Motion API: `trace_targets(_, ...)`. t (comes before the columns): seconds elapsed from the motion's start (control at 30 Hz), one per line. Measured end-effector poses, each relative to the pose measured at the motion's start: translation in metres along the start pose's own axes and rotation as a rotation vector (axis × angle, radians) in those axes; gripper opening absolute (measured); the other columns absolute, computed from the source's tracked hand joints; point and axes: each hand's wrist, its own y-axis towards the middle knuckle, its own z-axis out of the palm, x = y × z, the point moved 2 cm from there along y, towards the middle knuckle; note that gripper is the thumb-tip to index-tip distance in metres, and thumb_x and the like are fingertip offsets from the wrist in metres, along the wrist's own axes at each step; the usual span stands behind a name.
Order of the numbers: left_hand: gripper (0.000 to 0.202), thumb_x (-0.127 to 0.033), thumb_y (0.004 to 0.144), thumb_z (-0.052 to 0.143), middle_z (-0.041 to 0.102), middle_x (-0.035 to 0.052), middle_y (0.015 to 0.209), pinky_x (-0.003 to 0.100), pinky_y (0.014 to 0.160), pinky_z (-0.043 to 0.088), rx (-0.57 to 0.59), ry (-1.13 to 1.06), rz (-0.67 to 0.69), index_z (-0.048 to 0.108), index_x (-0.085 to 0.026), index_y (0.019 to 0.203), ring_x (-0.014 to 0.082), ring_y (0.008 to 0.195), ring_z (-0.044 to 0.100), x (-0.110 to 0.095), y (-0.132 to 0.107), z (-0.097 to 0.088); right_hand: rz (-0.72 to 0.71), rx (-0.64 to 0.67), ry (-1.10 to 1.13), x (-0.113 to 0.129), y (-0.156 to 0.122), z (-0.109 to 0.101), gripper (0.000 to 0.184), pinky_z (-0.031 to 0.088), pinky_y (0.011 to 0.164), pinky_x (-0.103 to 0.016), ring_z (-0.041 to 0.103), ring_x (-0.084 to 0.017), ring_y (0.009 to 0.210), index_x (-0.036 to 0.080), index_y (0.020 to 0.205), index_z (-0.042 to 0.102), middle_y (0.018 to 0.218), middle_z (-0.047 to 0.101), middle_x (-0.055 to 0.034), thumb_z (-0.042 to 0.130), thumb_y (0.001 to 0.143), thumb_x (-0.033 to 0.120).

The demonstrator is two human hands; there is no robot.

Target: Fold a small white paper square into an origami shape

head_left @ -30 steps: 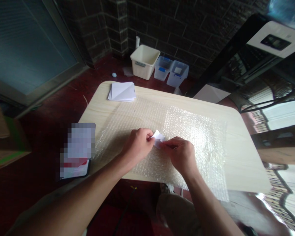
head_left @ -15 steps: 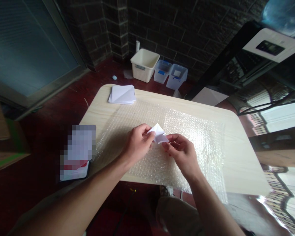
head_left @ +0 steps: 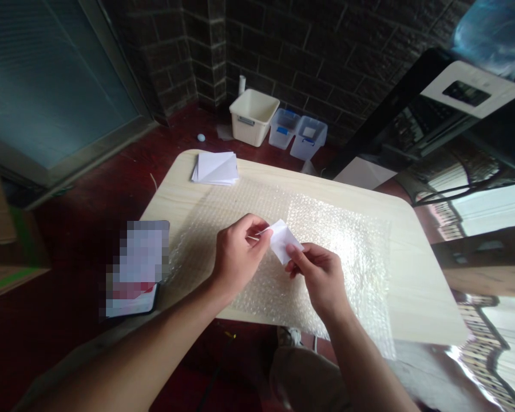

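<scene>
Between my two hands is a small folded piece of white paper [head_left: 283,241], held above a sheet of bubble wrap [head_left: 343,240]. My left hand [head_left: 243,249] pinches its upper left corner with thumb and fingertips. On its lower right side, my right hand [head_left: 320,272] grips the paper with the thumb on top and the fingers partly hidden beneath. The paper is tilted and shows creases.
A stack of white paper sheets [head_left: 215,168] lies at the far left corner of the wooden table [head_left: 369,200]. A phone [head_left: 137,303], partly pixelated, is at the left edge. Beyond the table stand a cream bin [head_left: 253,129] and two clear plastic boxes [head_left: 308,137].
The folded paper has turned in my hands and now shows a longer, flatter face. My right thumb has moved onto its top, and my left hand has shifted slightly left.
</scene>
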Motion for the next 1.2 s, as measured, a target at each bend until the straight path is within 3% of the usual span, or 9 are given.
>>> trace_targets(0.1,0.025,-0.034,0.085,0.078,0.079,0.0051,0.091,0.027,0.065,0.059,0.056,-0.227,-0.134,0.065,-0.020,0.100,0.0192,0.074,0.075,0.007,-0.001,0.008,-0.014,0.015,0.028,0.000,-0.001,0.003,0.036,0.045,0.056,-0.030,0.055,-0.014,0.055,0.019,0.070,0.076,0.060,0.066,-0.0024,0.085,0.084,0.051)
trace_targets(0.23,0.023,-0.037,0.086,0.078,0.077,0.0058,0.079,0.027,0.058,0.059,0.179,-0.414,-0.292,0.070,-0.016,0.089,0.0184,0.067,0.073,0.007,-0.005,0.018,0.009,0.031,0.094,0.000,-0.001,0.005,0.031,0.044,0.059,-0.031,0.054,-0.015,0.058,0.021,0.074,0.076,0.063,0.066,-0.0014,0.085,0.084,0.048)
trace_targets(0.37,0.017,-0.032,0.087,0.077,0.075,0.0049,0.076,0.025,0.057,0.056,0.171,-0.417,-0.310,0.075,-0.015,0.085,0.0163,0.065,0.069,0.003,-0.007,0.017,0.099,0.072,0.204,0.003,0.000,0.002,0.027,0.042,0.060,-0.029,0.051,-0.014,0.059,0.021,0.077,0.074,0.064,0.061,0.0003,0.083,0.085,0.045)
trace_targets(0.5,0.020,-0.034,0.090,0.075,0.077,0.0068,0.077,0.026,0.058,0.056,0.238,-0.474,-0.337,0.078,-0.015,0.088,0.0163,0.065,0.069,0.002,-0.007,0.017,0.188,0.165,0.317,0.007,0.000,0.000,0.025,0.040,0.059,-0.028,0.049,-0.014,0.060,0.021,0.076,0.071,0.065,0.056,0.0011,0.082,0.085,0.042)
trace_targets(0.67,0.024,-0.038,0.087,0.076,0.075,0.0075,0.075,0.026,0.055,0.053,0.280,-0.541,-0.366,0.077,-0.014,0.085,0.0171,0.065,0.067,-0.003,-0.008,0.018,0.236,0.213,0.291,0.011,0.000,0.001,0.029,0.040,0.058,-0.030,0.045,-0.015,0.059,0.022,0.076,0.065,0.068,0.055,0.0000,0.077,0.085,0.048)
trace_targets(1.2,0.023,-0.040,0.088,0.078,0.073,0.0036,0.075,0.025,0.058,0.048,0.304,-0.630,-0.427,0.077,-0.017,0.085,0.0143,0.065,0.063,0.003,-0.011,0.020,0.204,0.207,0.336,0.009,-0.002,0.002,0.030,0.037,0.059,-0.028,0.045,-0.014,0.061,0.021,0.077,0.068,0.070,0.056,0.0003,0.080,0.086,0.047)
